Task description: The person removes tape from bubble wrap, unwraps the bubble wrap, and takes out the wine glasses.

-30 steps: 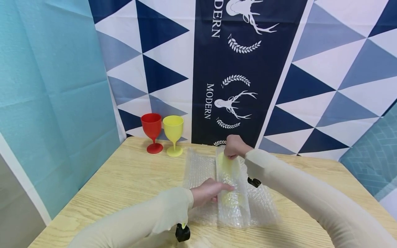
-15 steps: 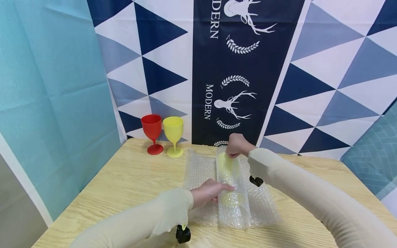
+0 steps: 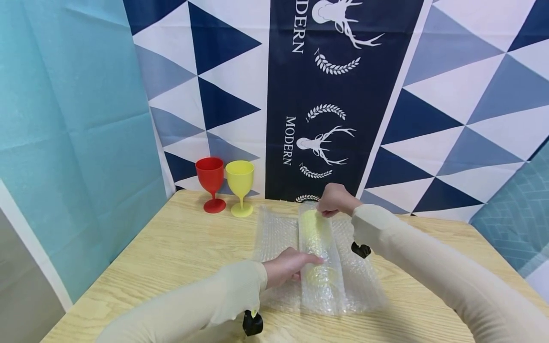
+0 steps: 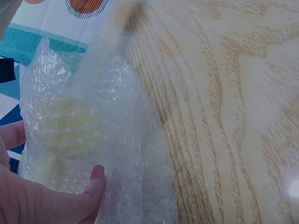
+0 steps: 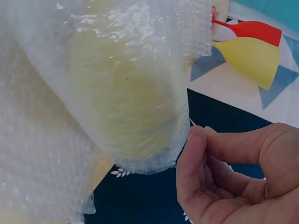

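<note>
A yellow goblet (image 3: 310, 226) lies inside a roll of clear bubble wrap (image 3: 321, 297). My left hand (image 3: 289, 267) grips the middle of the roll, thumb laid across its top; the left wrist view shows the thumb (image 4: 97, 179) on one side and fingers on the other. My right hand (image 3: 336, 200) is at the far end of the roll, fingers curled and thumb tip against the index finger. In the right wrist view that hand (image 5: 233, 172) overlaps the edge of the wrap, with nothing visible between the fingertips.
A red goblet (image 3: 210, 178) and another yellow goblet (image 3: 240, 183) stand upright at the back left of the wooden table (image 3: 184, 247). Loose bubble wrap (image 3: 276, 233) spreads flat under both sides of the roll. A patterned cloth (image 3: 240, 28) hangs close behind the table.
My right hand has shifted slightly right and up along the roll's far end, uncovering more of the yellow goblet. The left hand keeps its place on the roll.
</note>
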The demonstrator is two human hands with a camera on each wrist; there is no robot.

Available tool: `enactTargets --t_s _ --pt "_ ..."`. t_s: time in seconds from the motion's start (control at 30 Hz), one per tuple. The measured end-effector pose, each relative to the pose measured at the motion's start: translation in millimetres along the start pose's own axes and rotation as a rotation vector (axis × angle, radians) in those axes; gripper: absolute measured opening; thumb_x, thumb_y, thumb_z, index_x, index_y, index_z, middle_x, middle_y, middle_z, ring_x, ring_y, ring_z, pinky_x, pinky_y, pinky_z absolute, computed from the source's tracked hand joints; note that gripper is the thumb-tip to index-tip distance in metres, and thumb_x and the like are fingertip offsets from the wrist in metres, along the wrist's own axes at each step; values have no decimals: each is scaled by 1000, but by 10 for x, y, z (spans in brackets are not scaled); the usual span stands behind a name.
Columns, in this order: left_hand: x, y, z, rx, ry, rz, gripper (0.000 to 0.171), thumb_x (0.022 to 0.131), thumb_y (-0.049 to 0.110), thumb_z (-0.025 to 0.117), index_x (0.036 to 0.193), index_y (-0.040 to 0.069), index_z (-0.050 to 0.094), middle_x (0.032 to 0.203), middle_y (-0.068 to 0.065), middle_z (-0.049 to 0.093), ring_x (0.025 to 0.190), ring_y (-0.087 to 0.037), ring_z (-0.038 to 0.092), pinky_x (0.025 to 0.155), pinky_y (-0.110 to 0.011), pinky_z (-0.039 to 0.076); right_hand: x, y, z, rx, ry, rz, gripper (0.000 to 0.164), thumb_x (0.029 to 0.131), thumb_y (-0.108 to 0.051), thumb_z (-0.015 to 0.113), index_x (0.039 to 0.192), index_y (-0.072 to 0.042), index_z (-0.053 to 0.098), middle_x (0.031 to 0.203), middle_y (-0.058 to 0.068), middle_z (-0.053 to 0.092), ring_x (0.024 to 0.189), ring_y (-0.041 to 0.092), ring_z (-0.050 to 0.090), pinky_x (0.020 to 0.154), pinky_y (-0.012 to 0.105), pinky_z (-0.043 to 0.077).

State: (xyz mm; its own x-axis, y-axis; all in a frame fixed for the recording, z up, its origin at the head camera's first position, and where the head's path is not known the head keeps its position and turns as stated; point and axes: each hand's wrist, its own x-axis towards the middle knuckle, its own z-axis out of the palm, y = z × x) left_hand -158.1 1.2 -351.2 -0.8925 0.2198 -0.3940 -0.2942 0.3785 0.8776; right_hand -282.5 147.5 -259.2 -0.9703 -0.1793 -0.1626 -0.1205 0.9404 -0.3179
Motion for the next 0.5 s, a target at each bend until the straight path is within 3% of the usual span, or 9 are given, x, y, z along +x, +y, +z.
enactTargets --t_s 0.13,0.33,0.43,0.5 --pt "-2 -10 1 -3 -7 6 76 81 45 73 134 -2 47 130 -11 55 105 -20 57 106 -48 43 -21 42 -6 40 9 12 30 72 -6 53 45 -17 60 39 -14 51 38 -1 54 49 14 49" --pt "18 -38 8 -20 -6 26 67 81 44 73 127 0 52 120 -5 59 98 -16 58 100 -42 47 -47 103 -38 -24 10 -16 34 73 -8 55 42 -21 57 37 -16 49 37 -4 52 57 15 51" --pt "19 -38 4 -18 -9 18 71 81 45 73 131 -1 50 125 -7 59 102 -17 59 104 -45 45 -77 123 -65 -41 8 -33 35 75 -10 56 43 -21 59 38 -18 50 38 -5 53 68 19 57" --pt "11 -34 -1 -14 -12 9 74 82 45 73 133 -1 48 130 -9 57 107 -19 59 107 -48 44 -85 140 -79 -32 8 -32 33 76 -11 56 45 -20 62 39 -18 51 38 -5 54 67 19 57"
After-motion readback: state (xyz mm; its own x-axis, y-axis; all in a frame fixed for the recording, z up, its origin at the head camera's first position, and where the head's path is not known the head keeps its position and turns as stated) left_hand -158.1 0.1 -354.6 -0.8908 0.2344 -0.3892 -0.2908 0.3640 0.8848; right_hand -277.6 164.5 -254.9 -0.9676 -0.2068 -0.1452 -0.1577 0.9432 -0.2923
